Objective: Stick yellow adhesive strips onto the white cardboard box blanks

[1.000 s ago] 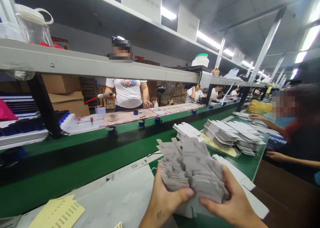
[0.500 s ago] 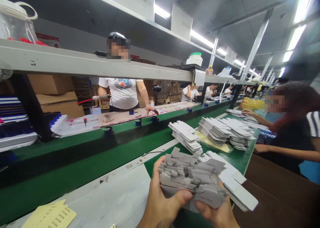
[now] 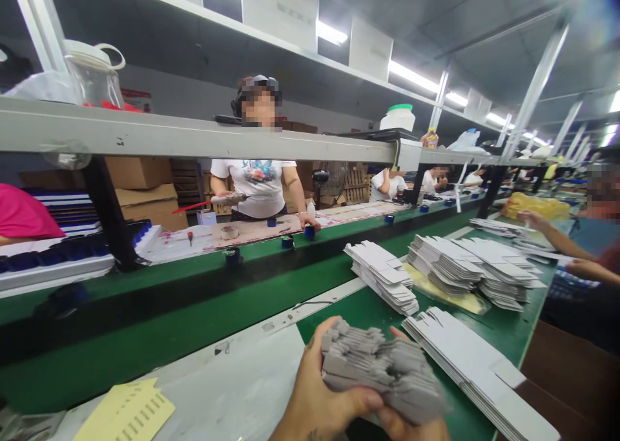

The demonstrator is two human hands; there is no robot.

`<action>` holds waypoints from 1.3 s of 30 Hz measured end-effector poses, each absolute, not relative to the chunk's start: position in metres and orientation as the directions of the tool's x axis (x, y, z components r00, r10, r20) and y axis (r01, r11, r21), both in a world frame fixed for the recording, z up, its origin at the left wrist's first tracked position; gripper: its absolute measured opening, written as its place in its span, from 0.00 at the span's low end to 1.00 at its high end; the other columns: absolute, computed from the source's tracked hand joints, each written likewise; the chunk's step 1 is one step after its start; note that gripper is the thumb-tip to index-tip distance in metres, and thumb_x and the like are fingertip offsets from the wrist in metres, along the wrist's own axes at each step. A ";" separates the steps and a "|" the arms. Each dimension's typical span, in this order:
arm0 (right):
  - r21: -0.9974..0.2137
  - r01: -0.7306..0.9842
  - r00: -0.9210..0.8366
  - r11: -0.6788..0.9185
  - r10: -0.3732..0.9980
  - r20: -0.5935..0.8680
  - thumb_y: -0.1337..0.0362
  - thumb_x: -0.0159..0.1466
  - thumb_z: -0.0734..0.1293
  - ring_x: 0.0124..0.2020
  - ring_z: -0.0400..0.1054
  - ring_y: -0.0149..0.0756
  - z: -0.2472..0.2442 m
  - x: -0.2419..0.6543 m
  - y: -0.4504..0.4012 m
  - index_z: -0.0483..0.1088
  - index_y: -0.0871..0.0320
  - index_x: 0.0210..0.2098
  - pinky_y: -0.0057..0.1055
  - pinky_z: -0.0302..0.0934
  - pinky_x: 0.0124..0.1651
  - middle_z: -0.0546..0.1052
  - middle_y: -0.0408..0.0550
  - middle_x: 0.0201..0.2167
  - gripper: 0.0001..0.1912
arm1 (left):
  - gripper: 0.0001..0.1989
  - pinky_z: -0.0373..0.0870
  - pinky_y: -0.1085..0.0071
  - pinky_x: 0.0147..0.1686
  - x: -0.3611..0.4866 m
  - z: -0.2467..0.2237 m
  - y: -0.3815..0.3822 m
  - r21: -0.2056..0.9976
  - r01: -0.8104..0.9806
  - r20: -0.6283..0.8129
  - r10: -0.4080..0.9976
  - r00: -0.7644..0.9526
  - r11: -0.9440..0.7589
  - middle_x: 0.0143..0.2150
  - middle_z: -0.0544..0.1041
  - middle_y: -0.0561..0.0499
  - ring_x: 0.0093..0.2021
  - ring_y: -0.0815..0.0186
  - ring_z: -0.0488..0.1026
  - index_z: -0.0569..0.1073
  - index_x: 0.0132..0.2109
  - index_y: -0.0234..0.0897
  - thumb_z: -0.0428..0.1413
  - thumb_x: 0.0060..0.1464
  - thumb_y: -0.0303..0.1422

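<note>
Both my hands grip a thick stack of flattened cardboard boxes point(image 3: 382, 373), grey side and cut edges facing me, slightly blurred. My left hand point(image 3: 322, 396) wraps round the stack's left side, thumb across its near face. My right hand point(image 3: 411, 425) holds it from below and the right, thumb close to the other thumb; some of its fingers are hidden behind the cardboard. Just right of the stack lies a pile of white flattened boxes point(image 3: 477, 367) on the green table. Another white pile point(image 3: 381, 276) sits beyond my hands.
Larger white piles point(image 3: 450, 263) rest on a yellow sheet point(image 3: 438, 289) farther right. Yellow printed labels point(image 3: 128, 412) lie at the lower left. A green conveyor point(image 3: 194, 318) carries small blue parts point(image 3: 232, 255). One person point(image 3: 259, 183) stands across it; another person's arm point(image 3: 557, 237) reaches in from the right.
The view has swung left, so the surroundings sit farther right. The held stack is tilted and squeezed into a more even block. The person across now touches a blue part on the conveyor.
</note>
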State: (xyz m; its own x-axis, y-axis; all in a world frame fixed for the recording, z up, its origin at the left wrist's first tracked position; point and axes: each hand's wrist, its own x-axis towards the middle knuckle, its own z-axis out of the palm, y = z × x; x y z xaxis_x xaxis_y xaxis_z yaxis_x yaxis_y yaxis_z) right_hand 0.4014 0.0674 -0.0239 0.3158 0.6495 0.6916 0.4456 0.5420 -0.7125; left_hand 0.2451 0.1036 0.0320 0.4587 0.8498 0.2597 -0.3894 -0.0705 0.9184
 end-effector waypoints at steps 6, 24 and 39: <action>-0.704 0.495 0.253 0.509 0.691 0.677 0.46 0.56 0.73 0.44 0.77 0.46 0.016 0.414 0.065 0.56 0.56 0.65 0.32 0.73 0.42 0.78 0.54 0.49 0.45 | 0.49 0.70 0.63 0.50 0.238 0.057 0.101 0.911 -0.395 0.295 0.857 0.423 -0.118 0.54 0.77 0.40 0.51 0.53 0.75 0.59 0.63 0.36 0.73 0.37 0.43; -0.869 0.317 0.483 0.380 0.724 0.492 0.40 0.55 0.71 0.48 0.76 0.48 0.025 0.372 0.044 0.62 0.55 0.60 0.35 0.72 0.49 0.78 0.53 0.51 0.41 | 0.35 0.70 0.64 0.47 0.245 0.032 0.096 0.817 -0.559 0.416 0.814 0.405 -0.139 0.49 0.79 0.43 0.48 0.56 0.76 0.66 0.55 0.36 0.69 0.45 0.45; -0.696 0.660 0.379 0.284 0.674 0.634 0.44 0.53 0.73 0.54 0.72 0.52 0.029 0.406 0.034 0.48 0.51 0.70 0.41 0.72 0.52 0.71 0.54 0.58 0.53 | 0.41 0.53 0.56 0.64 0.239 0.058 0.086 0.898 -0.376 0.345 0.895 0.284 -0.227 0.67 0.64 0.45 0.67 0.47 0.60 0.65 0.63 0.45 0.68 0.43 0.46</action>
State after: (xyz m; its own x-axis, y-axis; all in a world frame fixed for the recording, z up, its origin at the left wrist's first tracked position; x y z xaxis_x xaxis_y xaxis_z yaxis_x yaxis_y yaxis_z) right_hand 0.4056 0.0345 0.0295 0.3788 0.6742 0.6340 0.6597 0.2837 -0.6959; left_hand 0.2392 0.0861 0.0583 0.2841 0.8945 0.3451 -0.3765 -0.2270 0.8982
